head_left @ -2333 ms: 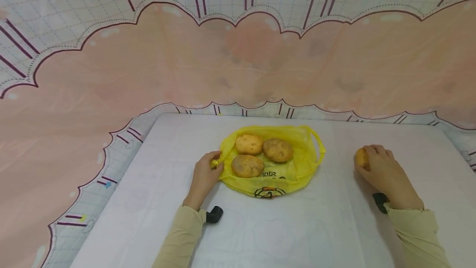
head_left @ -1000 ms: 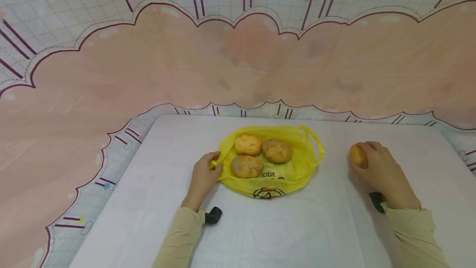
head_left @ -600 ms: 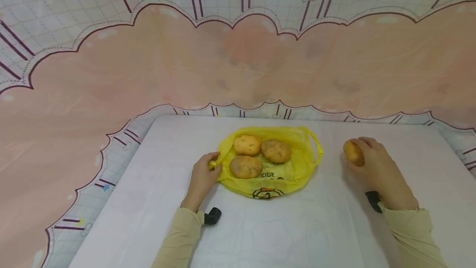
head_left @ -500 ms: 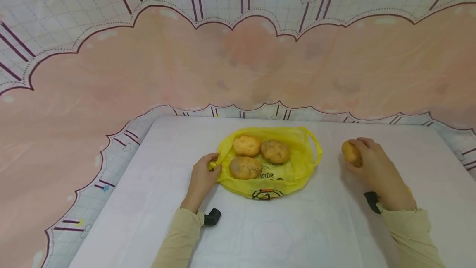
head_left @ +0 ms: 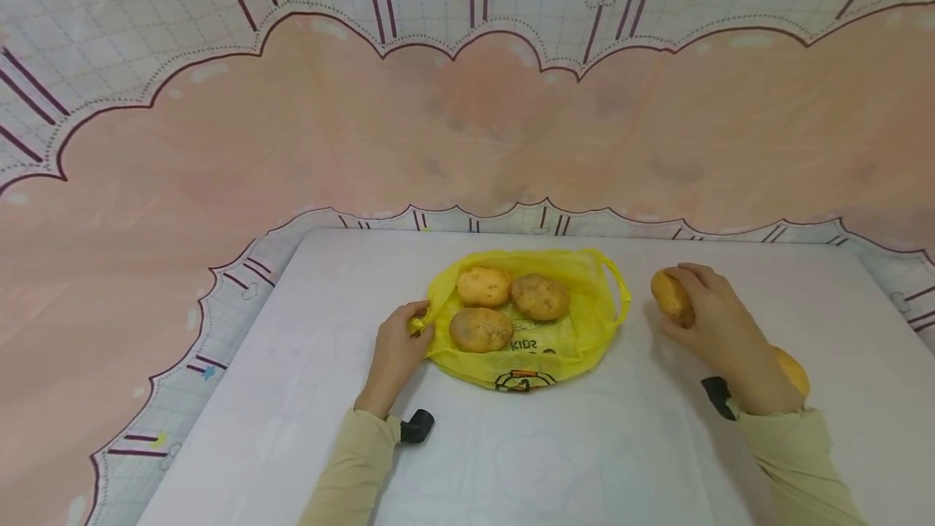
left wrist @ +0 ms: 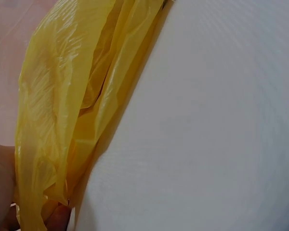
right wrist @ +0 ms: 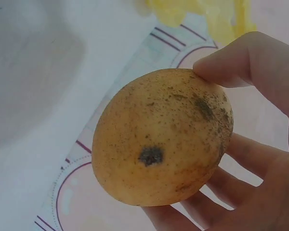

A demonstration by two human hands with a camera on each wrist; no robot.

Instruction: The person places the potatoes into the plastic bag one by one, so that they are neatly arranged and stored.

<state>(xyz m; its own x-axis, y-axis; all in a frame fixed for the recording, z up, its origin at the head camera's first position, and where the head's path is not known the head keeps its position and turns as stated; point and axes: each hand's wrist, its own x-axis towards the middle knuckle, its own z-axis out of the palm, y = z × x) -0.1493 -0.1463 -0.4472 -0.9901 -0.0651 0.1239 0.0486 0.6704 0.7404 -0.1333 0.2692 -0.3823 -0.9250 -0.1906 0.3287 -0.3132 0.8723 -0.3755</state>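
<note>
A yellow plastic bag (head_left: 595, 331) lies on its side with its mouth spread, and 3 potatoes (head_left: 540, 297) rest inside it. My left hand (head_left: 398, 351) pinches the bag's left edge; in the left wrist view the bunched yellow film (left wrist: 58, 96) runs up from the fingers. My right hand (head_left: 719, 331) grips another potato (head_left: 670, 296), to the right of the bag's loop handle. Up close in the right wrist view, that potato (right wrist: 159, 139) shows dark spots, with the thumb on top and the fingers curled beneath.
One more potato (head_left: 792, 372) sits on the white table (head_left: 555, 461) behind my right wrist, partly hidden by it. A printed pink and white cloth (head_left: 467, 136) hangs behind the table and down its left side.
My right hand has lifted its potato and carried it left toward the bag, uncovering the potato behind the wrist. The left hand keeps its hold on the bag's edge.
</note>
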